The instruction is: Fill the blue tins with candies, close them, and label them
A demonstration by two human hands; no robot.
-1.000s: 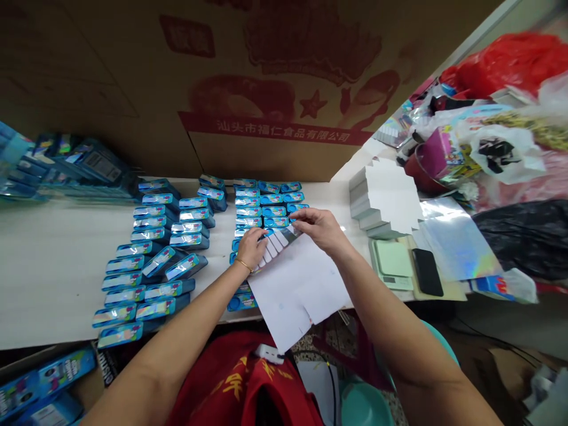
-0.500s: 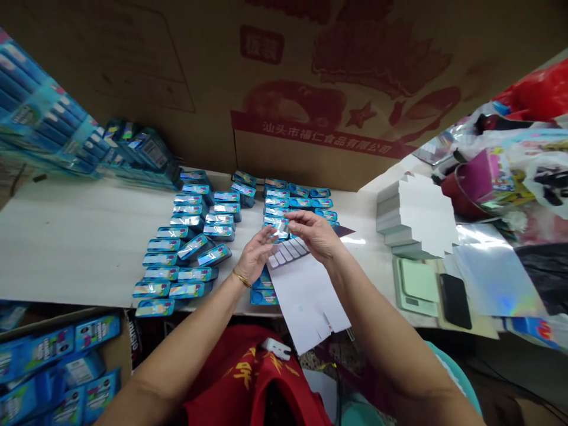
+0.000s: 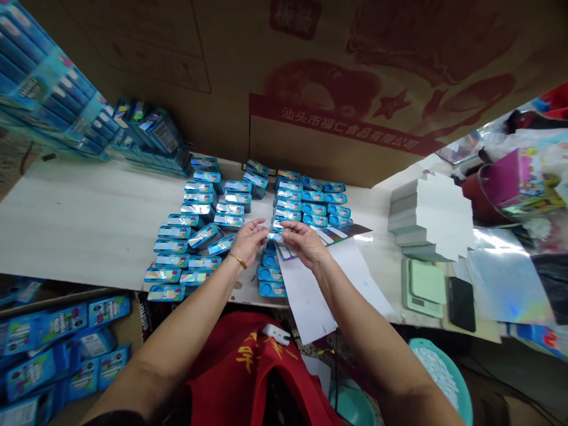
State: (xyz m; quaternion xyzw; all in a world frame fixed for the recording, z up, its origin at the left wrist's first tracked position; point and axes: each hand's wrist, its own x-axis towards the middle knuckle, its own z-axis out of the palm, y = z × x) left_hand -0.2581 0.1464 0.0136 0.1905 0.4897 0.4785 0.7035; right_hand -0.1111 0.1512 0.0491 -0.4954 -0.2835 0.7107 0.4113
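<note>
Between both hands is a small shiny sticker (image 3: 274,236), pinched at its two ends. My left hand (image 3: 249,241), with a gold bracelet at the wrist, grips the left end with thumb and fingers. My right hand (image 3: 305,242) has closed on the right end. Small blue boxes (image 3: 289,205) stand in rows just beyond and under the hands; whether the sticker touches one I cannot tell. Below my right hand lies a sheet of label stickers (image 3: 326,236), partly hidden, with white paper (image 3: 306,296) under it.
More blue boxes (image 3: 172,246) stand left of my hands. A large carton (image 3: 310,148) rises behind them. To the right are a stack of white card (image 3: 437,219), a scale (image 3: 423,284) and a phone (image 3: 461,303). A carton of blue packs (image 3: 62,331) sits lower left.
Both hands have come down slightly toward the box tops, with the sticker still between them. The label sheet has turned and shifted right. The camera view has also moved a little.
</note>
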